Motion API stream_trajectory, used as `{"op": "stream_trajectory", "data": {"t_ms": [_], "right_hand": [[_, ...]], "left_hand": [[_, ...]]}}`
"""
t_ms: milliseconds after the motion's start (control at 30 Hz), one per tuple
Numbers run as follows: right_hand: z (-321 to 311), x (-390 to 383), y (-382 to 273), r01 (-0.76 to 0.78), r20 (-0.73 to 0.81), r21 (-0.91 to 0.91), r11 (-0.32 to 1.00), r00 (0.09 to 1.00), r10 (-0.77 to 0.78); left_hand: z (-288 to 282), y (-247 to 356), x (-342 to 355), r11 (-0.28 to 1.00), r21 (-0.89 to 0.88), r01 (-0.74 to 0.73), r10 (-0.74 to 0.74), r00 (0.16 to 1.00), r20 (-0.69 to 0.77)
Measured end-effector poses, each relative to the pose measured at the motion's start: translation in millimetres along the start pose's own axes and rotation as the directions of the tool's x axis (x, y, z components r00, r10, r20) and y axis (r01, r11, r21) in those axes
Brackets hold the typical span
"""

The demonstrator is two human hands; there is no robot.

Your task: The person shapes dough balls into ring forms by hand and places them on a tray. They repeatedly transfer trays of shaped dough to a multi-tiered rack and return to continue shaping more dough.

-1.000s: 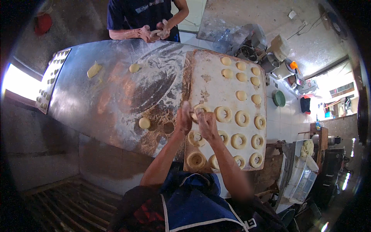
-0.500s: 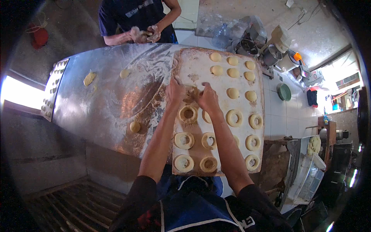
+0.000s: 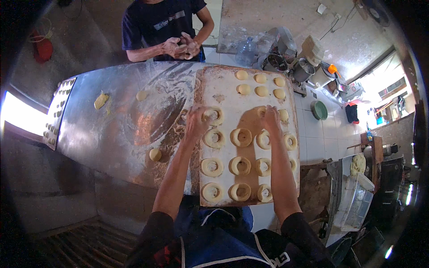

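My left hand (image 3: 196, 121) is at the left edge of a dough ring (image 3: 214, 116) lying on the floured board (image 3: 228, 100). Its fingers are blurred, so their grip is unclear. To the right, my right hand (image 3: 270, 119) has its fingers closed on a round dough ball (image 3: 261, 111), partly covered by them. Another dough ball (image 3: 283, 115) sits just beyond that hand. Toward me lie several more rings, among them a wide dough ring (image 3: 241, 137); my right forearm covers part of some. At the board's far end, several smooth dough balls (image 3: 261, 91) stand in two rows.
A metal table (image 3: 111, 129) dusted with flour extends left, bearing a flattened dough piece (image 3: 101, 101) and a loose dough ball (image 3: 155, 155). Across it stands a person with floury hands (image 3: 181, 47) together. A green basin (image 3: 319, 110) rests on the tiled floor at right.
My hands, close together over the board before, have parted. A dough ring now lies beside my left hand, and my right hand has moved right to a dough ball.
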State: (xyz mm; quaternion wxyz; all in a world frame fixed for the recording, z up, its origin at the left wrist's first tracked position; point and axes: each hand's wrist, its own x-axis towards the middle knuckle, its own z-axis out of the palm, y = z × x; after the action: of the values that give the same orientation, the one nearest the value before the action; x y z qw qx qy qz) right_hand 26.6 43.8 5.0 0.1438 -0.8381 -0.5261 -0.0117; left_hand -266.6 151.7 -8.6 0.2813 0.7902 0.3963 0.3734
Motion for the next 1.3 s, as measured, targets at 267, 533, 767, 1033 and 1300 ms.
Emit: {"op": "stream_trajectory", "data": {"t_ms": [267, 533, 767, 1033, 1300], "right_hand": [[-25.0, -4.3, -15.1, 0.027, 0.072, 0.243, 0.970, 0.996, -0.046], [-41.3, -71.7, -143.4, 0.108, 0.174, 0.747, 0.656, 0.920, -0.351], [38.3, -121.0, -271.2, 0.209, 0.281, 0.655, 0.726, 0.824, -0.491], [62.5, -128.0, -300.4, 0.242, 0.357, 0.369, 0.898, 0.855, -0.376], [17.4, -160.6, -319.5, -0.024, 0.229, 0.860, 0.510, 0.911, -0.343]], "left_hand": [[-10.6, 17.3, 2.6, 0.947, 0.293, -0.131, 0.039, 0.953, 0.300], [-91.5, -10.3, -45.7, 0.994, 0.078, -0.073, 0.089, 0.971, -0.222], [-204.7, -73.7, -110.8, 0.919, -0.101, 0.381, -0.388, 0.831, -0.399], [-172.6, -43.3, -172.8, 0.906, -0.236, 0.350, -0.391, 0.907, -0.157], [-154.0, -53.5, -182.0, 0.615, -0.589, 0.525, -0.534, 0.827, 0.179]]}}
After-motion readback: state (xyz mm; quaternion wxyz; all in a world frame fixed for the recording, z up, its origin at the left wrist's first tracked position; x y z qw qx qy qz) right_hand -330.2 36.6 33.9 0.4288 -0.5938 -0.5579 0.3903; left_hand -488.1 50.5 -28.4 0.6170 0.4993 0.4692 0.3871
